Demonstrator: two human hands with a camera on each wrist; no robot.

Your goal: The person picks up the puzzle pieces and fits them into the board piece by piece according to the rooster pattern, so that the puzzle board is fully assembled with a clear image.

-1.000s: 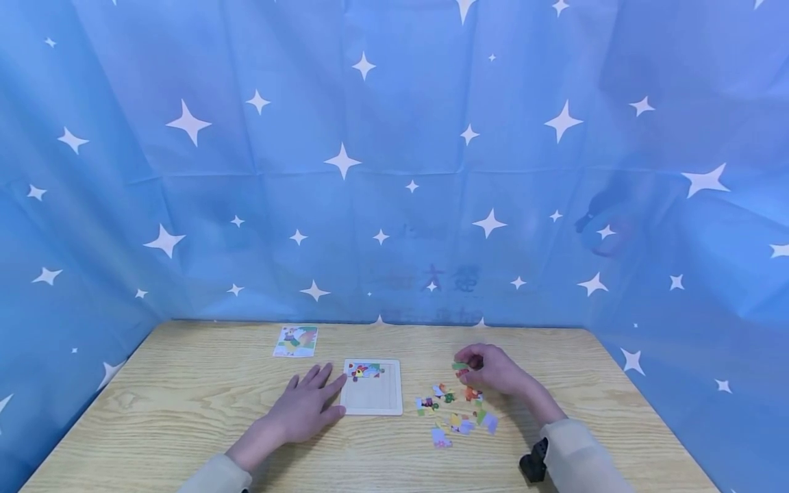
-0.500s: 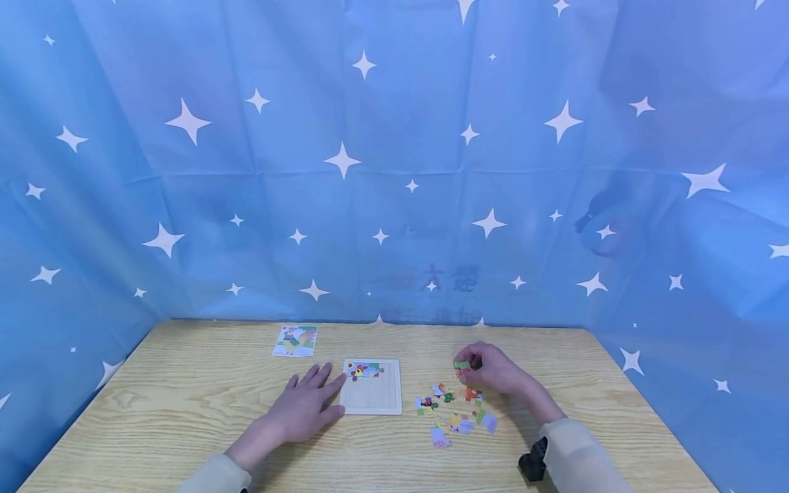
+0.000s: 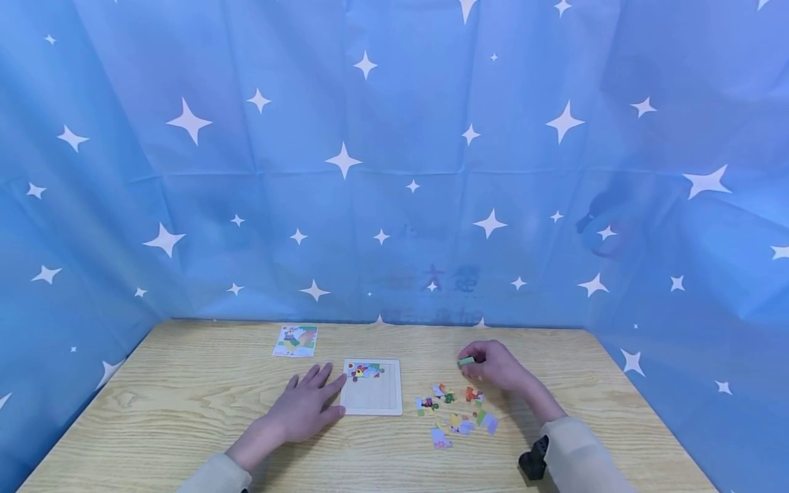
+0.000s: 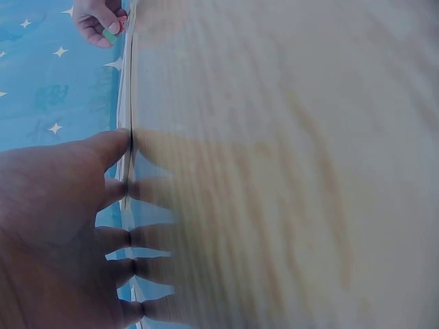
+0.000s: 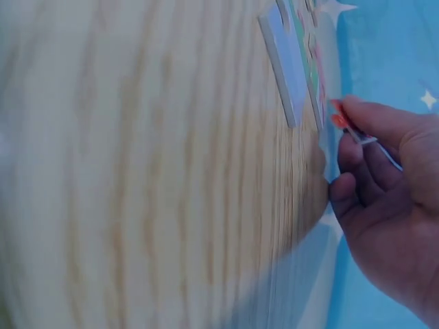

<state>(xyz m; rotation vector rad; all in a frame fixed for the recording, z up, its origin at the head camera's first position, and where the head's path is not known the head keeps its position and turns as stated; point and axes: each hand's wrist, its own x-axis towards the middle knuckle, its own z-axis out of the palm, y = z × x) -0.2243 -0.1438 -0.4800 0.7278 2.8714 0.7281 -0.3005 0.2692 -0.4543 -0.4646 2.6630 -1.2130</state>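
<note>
Your pc [image 3: 466, 361], green w/ red-orange print & a thin pale edge, is pinched btwn thumb & fingers of your R hand [image 3: 493, 366], just beyond the loose pcs [image 3: 459, 426], which are flat, knobbed & multicolored. Your L hand [image 3: 302, 409] lies palm down, fingers spread, thumb & index at the L edge of the sq. tray [image 3: 371, 401], pale & rimmed, on the grainy wood tbl [image 3: 185, 397].

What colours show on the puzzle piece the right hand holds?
The puzzle piece shows green and red, best in the left wrist view.
</note>
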